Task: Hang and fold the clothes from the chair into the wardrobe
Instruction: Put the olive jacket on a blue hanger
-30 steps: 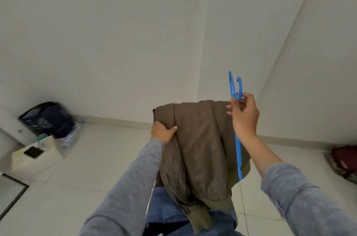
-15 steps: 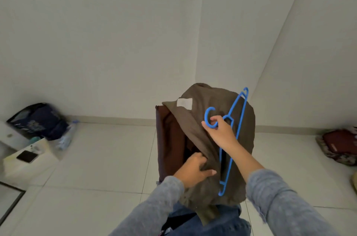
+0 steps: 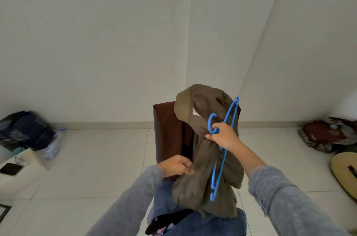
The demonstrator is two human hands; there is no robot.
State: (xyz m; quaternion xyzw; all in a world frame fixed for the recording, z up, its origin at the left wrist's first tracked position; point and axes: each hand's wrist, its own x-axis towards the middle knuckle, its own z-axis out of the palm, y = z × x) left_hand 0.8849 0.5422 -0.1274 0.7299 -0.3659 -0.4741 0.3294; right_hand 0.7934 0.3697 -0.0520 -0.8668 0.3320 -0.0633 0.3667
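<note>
An olive-brown jacket [image 3: 204,160] is lifted in front of a brown chair back [image 3: 168,131]. My right hand [image 3: 225,136] grips a blue plastic hanger [image 3: 222,160] just below its hook, with the hanger lying against the jacket's front. My left hand [image 3: 176,165] pinches the jacket's lower left edge. Under the jacket, blue denim clothes [image 3: 193,222] and a dark patterned garment [image 3: 166,224] lie on the chair seat. The wardrobe is not in view.
A dark bag [image 3: 23,131] and a plastic bottle [image 3: 55,143] sit at the left wall, beside a white box with a phone [image 3: 11,169] on it. A red-and-patterned bag [image 3: 328,135] and a guitar [image 3: 345,172] lie at the right. Pale floor tiles surround the chair.
The jacket came off the chair back and rose, its collar turning upward. My right hand brought the hanger down against the jacket. My left hand dropped to the jacket's lower edge.
</note>
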